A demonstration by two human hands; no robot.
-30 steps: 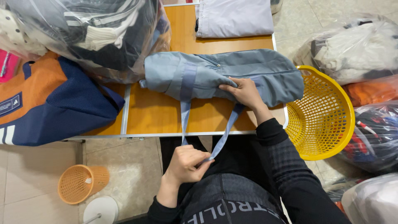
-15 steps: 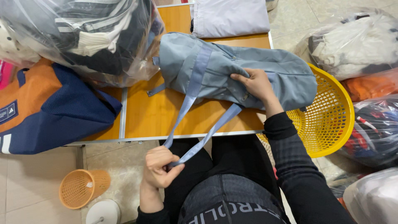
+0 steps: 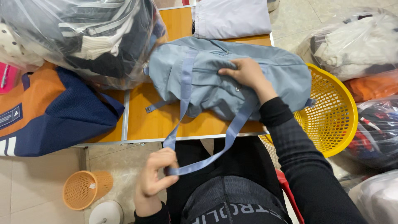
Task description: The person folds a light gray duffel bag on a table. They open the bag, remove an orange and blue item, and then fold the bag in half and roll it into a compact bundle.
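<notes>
A pale blue fabric bag lies on the wooden table. My right hand presses down on the bag's middle, fingers curled near a zipper. Below the table edge, my left hand grips the bag's long blue strap, which loops down from the bag over the edge. A short strap end lies on the table to the bag's left.
A big clear plastic sack of clothes crowds the table's left. An orange and navy garment lies beside it. Folded pale cloth sits at the far edge. A yellow basket stands right, a small orange basket on the floor.
The bag has shifted up and to the right on the table under my right hand. My left hand has stayed low by my lap, still holding the strap loop.
</notes>
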